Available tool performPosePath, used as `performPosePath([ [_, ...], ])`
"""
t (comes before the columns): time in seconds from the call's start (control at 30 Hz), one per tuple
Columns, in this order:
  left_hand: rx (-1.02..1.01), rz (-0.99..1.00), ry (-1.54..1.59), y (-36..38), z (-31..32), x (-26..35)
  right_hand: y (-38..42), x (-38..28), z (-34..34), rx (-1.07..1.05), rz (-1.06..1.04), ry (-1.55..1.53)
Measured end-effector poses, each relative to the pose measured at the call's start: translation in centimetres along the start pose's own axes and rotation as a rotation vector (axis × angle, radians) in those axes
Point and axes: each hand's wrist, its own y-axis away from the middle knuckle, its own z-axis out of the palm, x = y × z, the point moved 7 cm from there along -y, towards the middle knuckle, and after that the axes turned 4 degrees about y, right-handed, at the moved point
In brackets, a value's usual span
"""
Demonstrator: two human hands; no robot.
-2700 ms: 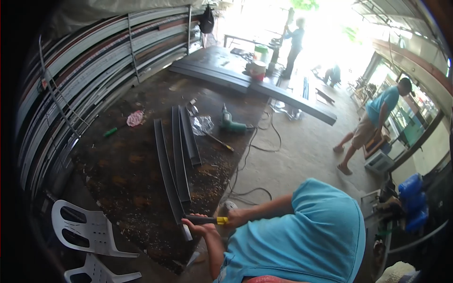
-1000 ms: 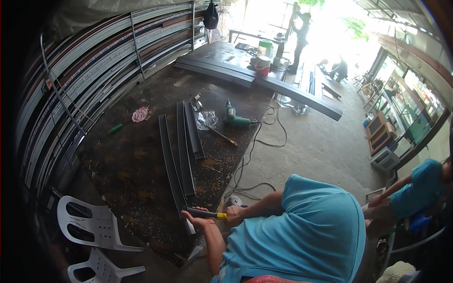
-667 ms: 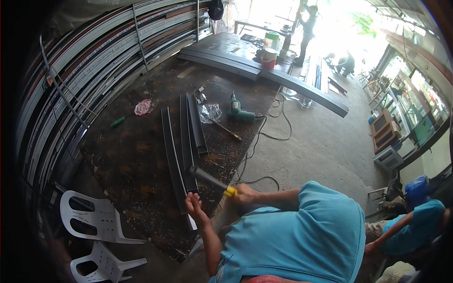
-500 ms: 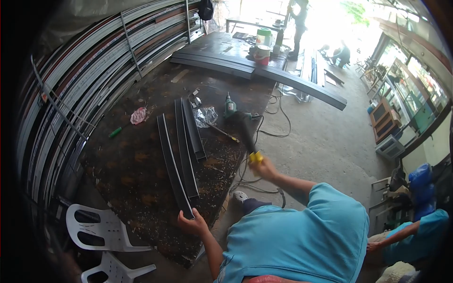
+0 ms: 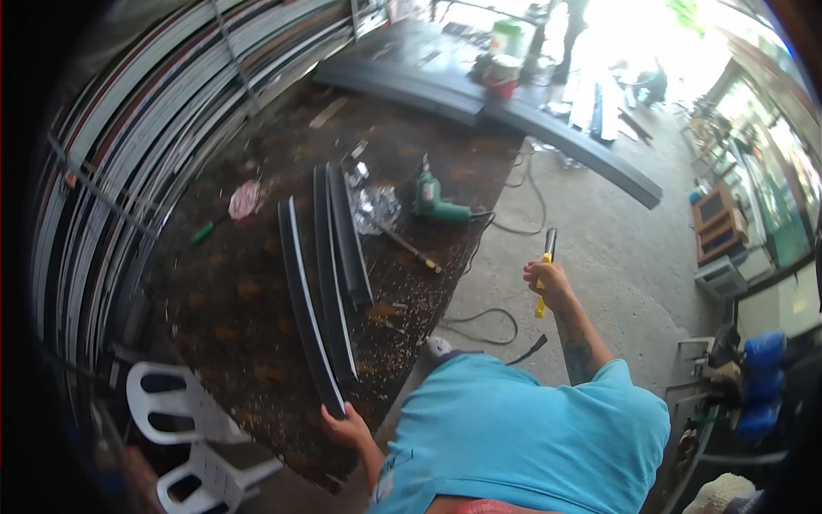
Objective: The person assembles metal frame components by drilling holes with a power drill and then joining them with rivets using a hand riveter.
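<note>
Here, channel (image 5: 306, 317) against left fingers (image 5: 352, 416)

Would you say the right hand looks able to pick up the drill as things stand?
Probably not: the right hand is taken up with a yellow tool. Nothing seems to cover the drill, though, so the way itself looks free.

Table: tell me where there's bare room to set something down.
Mostly bare: left of the left strip, below the pink bundle, with some specks; also between the drill and the beams. Crowded: the middle, where the other two strips, foil, yellow-ended tool and drill lie close.
</note>
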Motion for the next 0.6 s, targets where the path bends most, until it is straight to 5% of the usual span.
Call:
performPosePath([
  [0.1, 0.013, -0.107, -0.038, -0.6, -0.9, 0.6, -3.0, 0.1, 3.3, -0.058, -0.064, 0.134],
  [0.27, 0.091, -0.007, 0.076, -2.1, -2.0, 1.5, -8.7, -1.0, 9.4, -0.219, -0.211, 0.522],
  [0.33, 0.040, -0.203, 0.292, -2.9, -2.8, 3.5, -11.7, -1.7, 11.6, -0.322, -0.248, 0.516],
  [0.43, 0.137, -0.188, 0.489, -3.4, -3.7, 3.8, -18.4, -2.0, 13.1, -0.449, -0.264, 0.594],
  [0.6, 0.161, -0.121, 0.224, -3.1, -6.1, 6.5, -26.4, -5.3, 15.6, -0.290, -0.430, 0.898],
])
